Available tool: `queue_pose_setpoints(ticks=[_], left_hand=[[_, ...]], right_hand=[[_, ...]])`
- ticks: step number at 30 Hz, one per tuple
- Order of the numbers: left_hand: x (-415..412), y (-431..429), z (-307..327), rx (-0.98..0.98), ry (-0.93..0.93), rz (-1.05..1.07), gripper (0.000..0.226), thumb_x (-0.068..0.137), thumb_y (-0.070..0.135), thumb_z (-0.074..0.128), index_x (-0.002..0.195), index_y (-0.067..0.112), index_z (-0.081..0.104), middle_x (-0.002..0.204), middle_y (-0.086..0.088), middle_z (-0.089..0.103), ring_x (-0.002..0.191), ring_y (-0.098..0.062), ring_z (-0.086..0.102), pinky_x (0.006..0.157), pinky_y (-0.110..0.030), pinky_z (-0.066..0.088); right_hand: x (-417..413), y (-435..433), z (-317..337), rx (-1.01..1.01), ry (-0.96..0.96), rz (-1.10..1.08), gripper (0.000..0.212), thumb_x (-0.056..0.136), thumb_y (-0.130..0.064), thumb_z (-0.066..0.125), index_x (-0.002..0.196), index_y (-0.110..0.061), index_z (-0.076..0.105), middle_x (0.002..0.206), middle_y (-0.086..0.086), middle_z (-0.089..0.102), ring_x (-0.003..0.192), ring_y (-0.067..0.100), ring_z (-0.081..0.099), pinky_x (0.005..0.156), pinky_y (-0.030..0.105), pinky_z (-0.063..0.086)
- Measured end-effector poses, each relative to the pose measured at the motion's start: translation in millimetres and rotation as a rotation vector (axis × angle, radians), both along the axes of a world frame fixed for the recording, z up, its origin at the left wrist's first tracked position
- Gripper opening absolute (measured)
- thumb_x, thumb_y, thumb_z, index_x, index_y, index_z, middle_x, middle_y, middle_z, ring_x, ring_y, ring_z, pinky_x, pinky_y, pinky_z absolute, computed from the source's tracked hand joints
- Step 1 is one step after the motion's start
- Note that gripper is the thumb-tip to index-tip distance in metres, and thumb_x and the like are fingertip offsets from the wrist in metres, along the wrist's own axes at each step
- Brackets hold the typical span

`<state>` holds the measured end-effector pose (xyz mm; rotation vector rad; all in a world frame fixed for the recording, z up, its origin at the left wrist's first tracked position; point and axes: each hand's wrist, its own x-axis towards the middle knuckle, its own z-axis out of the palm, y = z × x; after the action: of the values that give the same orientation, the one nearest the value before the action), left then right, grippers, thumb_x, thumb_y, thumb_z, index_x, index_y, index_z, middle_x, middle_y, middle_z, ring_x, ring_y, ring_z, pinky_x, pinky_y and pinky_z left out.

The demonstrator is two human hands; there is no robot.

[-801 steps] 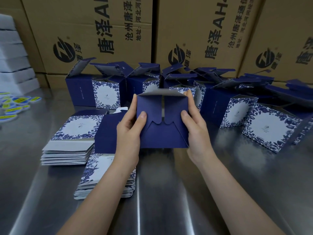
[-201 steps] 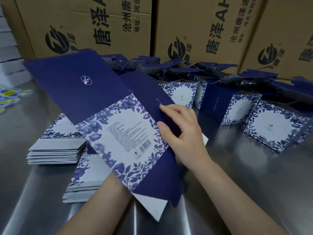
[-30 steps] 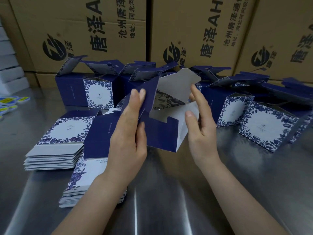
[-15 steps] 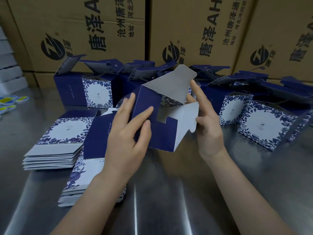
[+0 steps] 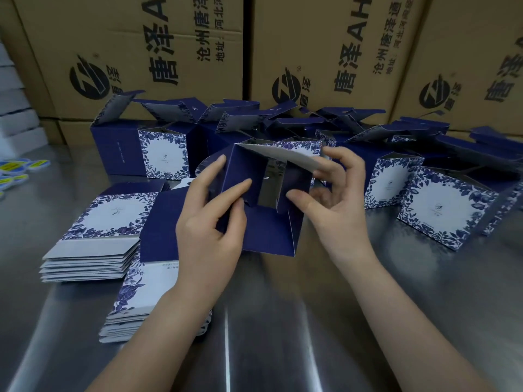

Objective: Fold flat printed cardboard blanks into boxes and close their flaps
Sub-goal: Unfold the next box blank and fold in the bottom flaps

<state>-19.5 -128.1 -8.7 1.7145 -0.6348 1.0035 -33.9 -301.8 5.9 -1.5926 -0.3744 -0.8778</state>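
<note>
Table brushed steel, shiny, streaky reflections. Box matt navy printed card, plain grey-white inside. Blanks same card, smooth. Cartons brown corrugated cardboard, matt, black print.

Only the person's arms show, from fingertips to forearms. The left hand and right hand are bare, and so are the left forearm and right forearm as far as they can be seen. The fingers are slender, with short, rounded nails; the wrists are narrow.
</note>
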Motion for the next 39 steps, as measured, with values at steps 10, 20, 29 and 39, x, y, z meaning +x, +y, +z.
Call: queue_pose_setpoints(ticks=[10, 20, 29, 39], left_hand=[[-9, -4, 3, -0.085, -0.042, -0.042, 0.028, 0.092, -0.003, 0.055, 0.116, 0.003, 0.067, 0.134, -0.018, 0.054, 0.129, -0.024, 0.052, 0.108, -0.029, 0.042], [-11, -9, 1, -0.14, 0.048, -0.144, 0.037, 0.096, -0.002, 0.049, 0.129, 0.01, 0.058, 0.136, -0.005, 0.051, 0.13, -0.006, 0.046, 0.106, -0.017, 0.035], [-9, -8, 1, -0.194, 0.153, -0.248, 0.043, 0.095, 0.005, 0.049, 0.126, 0.033, 0.052, 0.135, 0.002, 0.05, 0.133, -0.014, 0.045, 0.107, -0.024, 0.039], [-4, -10, -4, -0.228, 0.208, -0.36, 0.055, 0.094, 0.001, 0.047, 0.141, 0.029, 0.039, 0.141, 0.0, 0.047, 0.134, -0.013, 0.045, 0.113, -0.034, 0.037]], right_hand=[[2, 9, -3, 0.213, 0.215, 0.183, 0.053, 0.089, -0.028, 0.062, 0.141, -0.027, 0.048, 0.137, -0.001, 0.057, 0.124, 0.017, 0.056, 0.101, 0.04, 0.049], [-2, 13, 1, 0.271, 0.133, 0.191, 0.04, 0.097, -0.032, 0.045, 0.135, -0.044, 0.048, 0.145, -0.017, 0.048, 0.132, 0.007, 0.047, 0.111, 0.04, 0.04], [-2, 12, -1, 0.182, 0.112, 0.161, 0.04, 0.099, -0.032, 0.045, 0.131, -0.055, 0.048, 0.142, -0.03, 0.044, 0.136, 0.005, 0.042, 0.112, 0.043, 0.038], [1, 11, -5, 0.09, 0.085, 0.068, 0.045, 0.1, -0.019, 0.04, 0.135, -0.046, 0.045, 0.147, -0.015, 0.043, 0.138, 0.011, 0.038, 0.114, 0.05, 0.032]])
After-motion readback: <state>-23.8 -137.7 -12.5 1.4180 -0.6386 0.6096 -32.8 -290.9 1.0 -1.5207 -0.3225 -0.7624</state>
